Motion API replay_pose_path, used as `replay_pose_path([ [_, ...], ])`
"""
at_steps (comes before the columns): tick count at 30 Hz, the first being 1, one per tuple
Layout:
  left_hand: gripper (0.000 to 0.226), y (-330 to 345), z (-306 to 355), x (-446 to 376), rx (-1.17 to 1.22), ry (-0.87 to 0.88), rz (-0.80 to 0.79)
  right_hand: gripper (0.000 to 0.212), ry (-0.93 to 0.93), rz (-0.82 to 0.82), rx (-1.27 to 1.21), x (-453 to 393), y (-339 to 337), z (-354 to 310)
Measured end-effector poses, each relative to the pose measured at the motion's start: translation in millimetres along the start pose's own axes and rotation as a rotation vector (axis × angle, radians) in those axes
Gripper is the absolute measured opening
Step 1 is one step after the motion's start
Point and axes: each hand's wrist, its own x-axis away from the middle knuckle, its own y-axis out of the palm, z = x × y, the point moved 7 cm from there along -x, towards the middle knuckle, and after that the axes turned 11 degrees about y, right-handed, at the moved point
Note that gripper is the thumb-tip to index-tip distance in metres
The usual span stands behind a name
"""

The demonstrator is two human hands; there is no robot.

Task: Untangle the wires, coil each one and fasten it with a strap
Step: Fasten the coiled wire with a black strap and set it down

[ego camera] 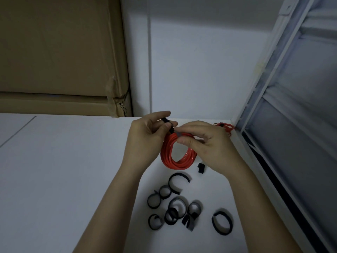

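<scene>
A coil of red wire [173, 157] hangs upright just above the white table [63, 161]. A black strap [168, 124] is wrapped over the top of the coil. My left hand [145, 141] pinches the free end of that strap between thumb and fingers. My right hand [209, 145] grips the top of the coil at the strap, its thumb pressing from below. A second red wire coil [225, 127] lies at the table's far right corner, partly hidden behind my right hand.
Several loose black straps [175, 207] lie curled on the table in front of me, one [221, 222] off to the right and a small one [200, 168] under my right hand. A cardboard box [60, 57] stands at the back left. A window frame [273, 125] runs along the right edge.
</scene>
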Motion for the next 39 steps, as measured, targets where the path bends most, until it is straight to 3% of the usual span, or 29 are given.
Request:
replay_pose_path([
  [5,0.028,-0.2,2.3,0.7,-0.030,0.026,-0.017,0.028,-0.023,-0.018,0.083,0.2,1.5,-0.3],
  [10,0.038,4.9,11.1,4.2,-0.295,0.192,-0.056,0.020,-0.039,0.066,0.179,-1.0,3.8,-0.9],
  [17,0.071,0.4,15.7,3.1,-0.188,0.260,0.017,0.018,-0.087,0.225,0.246,2.7,0.6,-7.8],
  [24,0.069,-3.5,13.6,3.7,-0.031,0.219,0.044,0.016,0.015,0.249,0.094,2.7,-2.1,-6.2],
  [32,0.055,4.3,19.4,3.0,0.037,0.228,-0.114,0.019,0.072,0.278,-0.082,3.6,-11.7,-5.0],
  [35,0.043,4.1,17.7,3.5,0.071,0.199,-0.118,0.027,0.070,0.242,-0.102,3.6,-7.1,-4.5],
  [39,0.051,3.7,11.1,2.4,0.150,0.110,-0.154,0.043,0.050,0.216,-0.102,3.4,-5.9,-4.6],
])
